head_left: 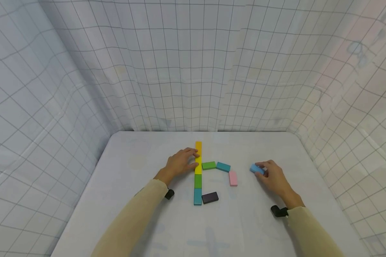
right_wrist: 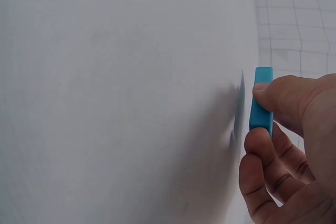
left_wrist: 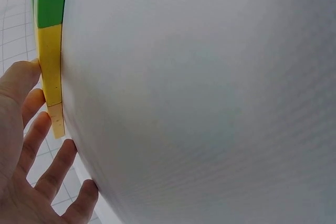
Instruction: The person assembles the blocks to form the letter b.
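Observation:
My left hand [head_left: 180,162] touches the side of a straight column on the table, its fingers loosely spread along the yellow blocks [head_left: 198,145]. Below them the column continues with a green block [head_left: 198,181] and a teal block [head_left: 197,196]. In the left wrist view the thumb rests against a yellow block [left_wrist: 50,66]. Off to the right, my right hand [head_left: 273,178] pinches a light blue block [head_left: 256,168] between thumb and fingers. The right wrist view has this blue block [right_wrist: 261,114] held just above the table, with its shadow apart from it.
Right of the column, another green block [head_left: 208,165], another teal block [head_left: 223,166] and a pink block [head_left: 233,178] form a bent line. A black block [head_left: 210,197] lies by the column's near end. Gridded white curtains [head_left: 193,71] surround the white table [head_left: 122,221].

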Demonstrator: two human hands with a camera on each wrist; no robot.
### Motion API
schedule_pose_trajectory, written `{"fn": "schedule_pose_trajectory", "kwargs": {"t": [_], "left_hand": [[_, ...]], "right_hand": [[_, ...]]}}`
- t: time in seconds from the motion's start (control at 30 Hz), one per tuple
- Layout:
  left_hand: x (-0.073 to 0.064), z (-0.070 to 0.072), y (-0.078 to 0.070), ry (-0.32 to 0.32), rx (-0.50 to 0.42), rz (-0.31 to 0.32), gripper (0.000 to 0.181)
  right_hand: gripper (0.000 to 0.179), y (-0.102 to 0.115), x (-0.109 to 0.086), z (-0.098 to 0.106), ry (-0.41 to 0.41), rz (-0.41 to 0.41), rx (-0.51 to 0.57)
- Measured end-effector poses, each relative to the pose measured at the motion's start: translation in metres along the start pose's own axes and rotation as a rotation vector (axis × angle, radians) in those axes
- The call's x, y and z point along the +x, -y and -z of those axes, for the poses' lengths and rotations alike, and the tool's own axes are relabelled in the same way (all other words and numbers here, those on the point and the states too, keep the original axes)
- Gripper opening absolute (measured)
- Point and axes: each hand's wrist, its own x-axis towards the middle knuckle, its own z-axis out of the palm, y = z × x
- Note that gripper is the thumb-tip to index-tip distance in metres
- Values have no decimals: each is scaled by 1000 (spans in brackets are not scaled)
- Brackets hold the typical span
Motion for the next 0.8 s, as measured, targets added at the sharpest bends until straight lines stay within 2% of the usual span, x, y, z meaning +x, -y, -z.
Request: {"fn": "schedule_pose_trajectory", "kwargs": {"t": [0.8], "left_hand": [[-2,0,-2,-13,-13,-6,40]], "right_hand": [[39,26,0,-9,24,68,-32]]}}
